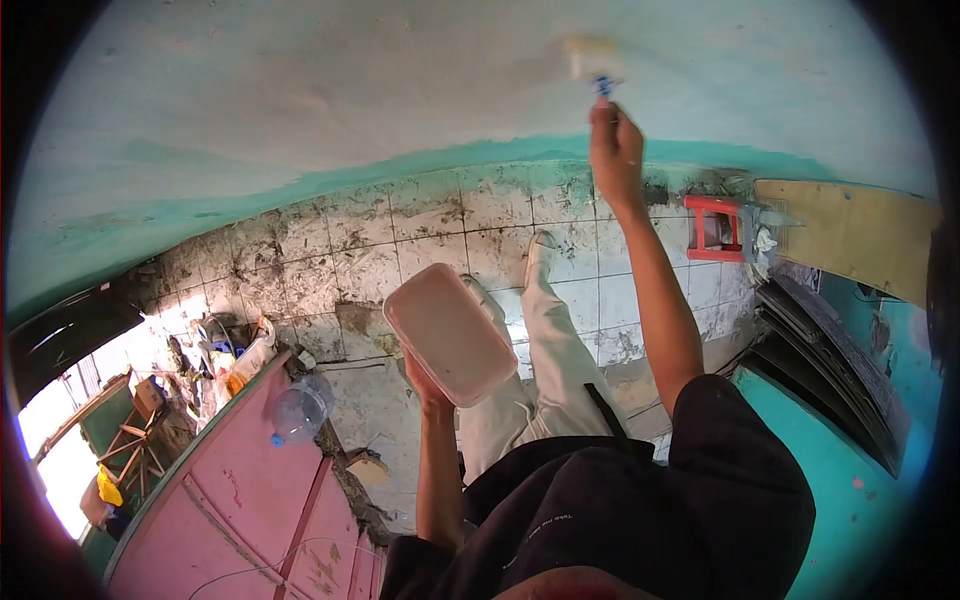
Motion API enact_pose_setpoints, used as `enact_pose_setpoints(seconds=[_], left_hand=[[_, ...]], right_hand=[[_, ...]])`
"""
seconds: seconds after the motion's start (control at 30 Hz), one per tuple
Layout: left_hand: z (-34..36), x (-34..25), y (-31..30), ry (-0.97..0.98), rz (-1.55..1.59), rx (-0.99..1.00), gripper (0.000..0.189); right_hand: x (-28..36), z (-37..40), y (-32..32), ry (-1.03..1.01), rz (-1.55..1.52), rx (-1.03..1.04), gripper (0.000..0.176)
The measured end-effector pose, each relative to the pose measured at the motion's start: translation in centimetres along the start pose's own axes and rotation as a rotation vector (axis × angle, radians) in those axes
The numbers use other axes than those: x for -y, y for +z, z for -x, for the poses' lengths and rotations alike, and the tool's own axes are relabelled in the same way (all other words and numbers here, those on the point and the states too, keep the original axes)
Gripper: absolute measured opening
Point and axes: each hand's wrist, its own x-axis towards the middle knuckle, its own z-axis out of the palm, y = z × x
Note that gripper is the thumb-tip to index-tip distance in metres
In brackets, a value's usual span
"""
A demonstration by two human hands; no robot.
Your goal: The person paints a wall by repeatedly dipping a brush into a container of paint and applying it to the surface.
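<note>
My right hand (617, 152) is raised to the wall, fingers wrapped round the handle of a paintbrush (596, 62). The brush's pale, wide head is blurred and overlaps the wall (300, 90), which is whitish over turquoise. A turquoise band shows along the wall's lower part. Low in front of my body, my left hand (426, 380) grips a rectangular plastic tub (450, 335) from its side and underneath. Pale pinkish-white contents show in the tub, which is tilted in this view. Most of my left fingers are hidden behind it.
Dirty white tiles (430, 220) cover the floor. A red stool (715, 230) stands at the right, near a brown board (850, 235) and stacked dark sheets (830, 370). On the left, a clear plastic bottle (303, 408) lies on a pink cabinet (240, 500), with clutter beyond.
</note>
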Motion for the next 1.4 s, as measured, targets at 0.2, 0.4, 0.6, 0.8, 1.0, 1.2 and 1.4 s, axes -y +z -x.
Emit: enact_pose_setpoints(seconds=[0.2, 0.4, 0.6, 0.8, 1.0, 1.2, 1.4], left_hand=[[-0.9, 0.7, -1.9, 0.074, -0.005, -0.006, 0.049], [-0.8, -0.4, -0.5, 0.071, -0.04, -0.023, 0.049], [-1.2, -2.3, 3.2, -0.003, 0.008, 0.162, 0.051], [-0.4, -3.9, 5.5, -0.032, 0.004, 0.286, 0.053], [-1.8, -4.2, 7.3, -0.084, 0.117, 0.333, 0.064], [-1.7, -4.9, 12.4, -0.132, 0.074, 0.492, 0.064], [0.9, -4.1, 19.3, -0.141, -0.003, 0.599, 0.061]], right_hand=[[-9.0, -0.8, 5.4, -0.128, 0.034, -0.062, 0.036], [-20.2, 1.2, 10.4, 0.634, 0.166, 0.448, 0.044], [-3.9, -4.7, 1.5, 0.591, -0.209, 0.303, 0.037], [12.8, -4.2, -8.8, 0.104, -0.312, 0.019, 0.034], [16.7, -0.5, -12.5, -0.123, -0.397, 0.085, 0.031], [14.9, 10.4, -16.8, -0.105, -0.143, 0.522, 0.028], [16.7, 14.9, -20.7, 0.015, -0.199, 0.482, 0.024]])
